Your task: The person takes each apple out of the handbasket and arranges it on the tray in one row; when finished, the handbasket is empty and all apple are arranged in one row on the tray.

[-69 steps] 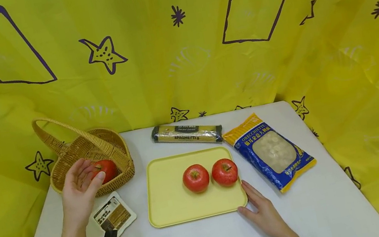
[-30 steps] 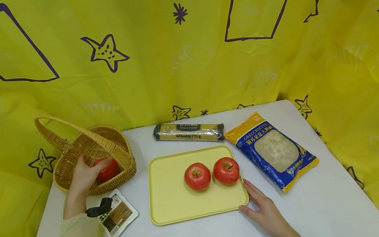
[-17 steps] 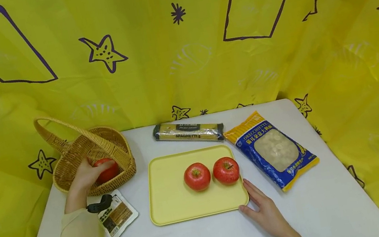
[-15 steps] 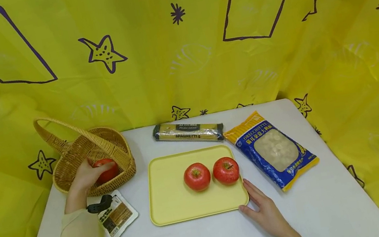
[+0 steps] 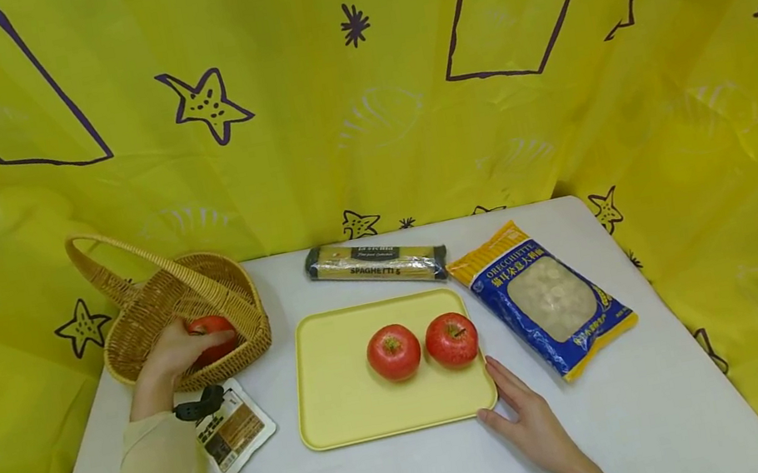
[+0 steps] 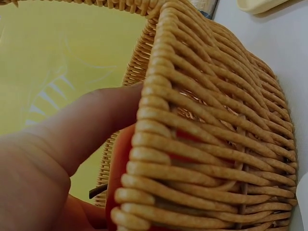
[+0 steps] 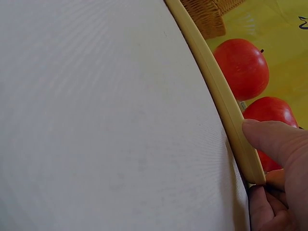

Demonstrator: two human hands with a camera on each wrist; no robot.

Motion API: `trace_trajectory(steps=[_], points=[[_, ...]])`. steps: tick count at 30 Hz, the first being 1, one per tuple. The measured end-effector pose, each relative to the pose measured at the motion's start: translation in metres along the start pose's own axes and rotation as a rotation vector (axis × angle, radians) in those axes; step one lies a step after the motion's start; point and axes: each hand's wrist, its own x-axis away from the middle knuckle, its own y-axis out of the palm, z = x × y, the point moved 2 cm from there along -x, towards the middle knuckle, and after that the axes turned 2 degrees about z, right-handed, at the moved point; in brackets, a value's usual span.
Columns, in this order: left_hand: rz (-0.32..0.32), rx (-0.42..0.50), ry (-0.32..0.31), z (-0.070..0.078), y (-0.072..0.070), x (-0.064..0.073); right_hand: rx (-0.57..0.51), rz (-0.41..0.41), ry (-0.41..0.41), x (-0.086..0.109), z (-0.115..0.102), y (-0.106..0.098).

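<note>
Inside the wicker basket (image 5: 243,328) at the left, my left hand (image 5: 174,349) grips a red apple (image 5: 215,326), thumb over its near side and fingers mostly hidden behind it. The left wrist view shows the thumb (image 6: 91,120) reaching in behind the woven wall, with the apple's stem beside it. Two more red apples (image 5: 393,352) (image 5: 451,340) sit side by side on the pale yellow tray (image 5: 346,394). My right hand (image 5: 533,421) holds the tray's near right corner; in the right wrist view the thumb (image 7: 264,134) lies on the rim and fingertips touch the corner below.
Behind the tray lies a spaghetti packet (image 5: 376,263). A blue and yellow orecchiette bag (image 5: 546,300) lies right of it. A small white and brown pouch (image 5: 238,432) rests in front of the basket, beside my left wrist. The basket's handle (image 5: 155,263) arches over its opening.
My left hand, open above the basket's apple 2.3 seconds ago, has come down into the basket and taken hold of it. The right hand and tray stay in place.
</note>
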Motion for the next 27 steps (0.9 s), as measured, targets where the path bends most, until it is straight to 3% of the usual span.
trace_trajectory(steps=[14, 19, 23, 27], points=[[-0.002, -0.127, 0.017, 0.003, 0.0, 0.0, 0.014, -0.006, 0.036, -0.001, -0.004, 0.0], [0.008, -0.092, -0.004, 0.002, 0.0, 0.002, 0.021, 0.02, 0.007, -0.002, -0.021, -0.002], [0.048, -0.038, 0.021, -0.001, 0.0, 0.002, 0.016, 0.024, -0.015, -0.003, -0.037, -0.005], [0.084, 0.026, 0.058, -0.002, -0.002, 0.004, 0.009, 0.012, -0.015, -0.002, -0.018, -0.003]])
